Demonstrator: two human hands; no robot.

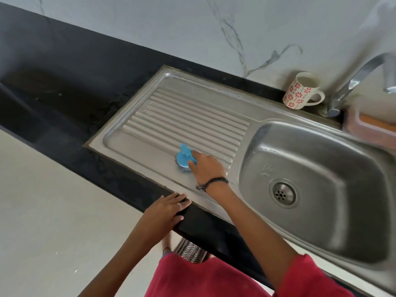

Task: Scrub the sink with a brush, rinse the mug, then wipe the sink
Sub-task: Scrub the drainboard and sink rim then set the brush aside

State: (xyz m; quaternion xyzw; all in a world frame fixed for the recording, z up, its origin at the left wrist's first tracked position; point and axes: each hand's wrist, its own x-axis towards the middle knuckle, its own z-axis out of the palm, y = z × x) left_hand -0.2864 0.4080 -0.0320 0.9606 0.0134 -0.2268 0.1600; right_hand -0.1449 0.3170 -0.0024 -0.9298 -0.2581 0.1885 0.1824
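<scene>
- The black counter (64, 86) runs across in front of me, with the pale marbled wall (150, 28) behind it
- The steel sink (214, 99) is set into the counter: its ribbed drainboard is on the left, and its 1 basin with the round drain (283, 194) is on the right
- The curved tap (351, 82) stands at the back edge of the sink, beside the basin
- The mug (300, 91), white with red flowers, stands upright on the counter just left of the tap, its handle turned toward the tap
- My left hand (169, 207) lies flat on the counter's front edge, fingers straight and grasping nothing
- My right hand (206, 168) is grasping the blue brush (184, 158), my fingers curled over its top
- The brush sits on the near part of the drainboard, well apart from the mug
</scene>
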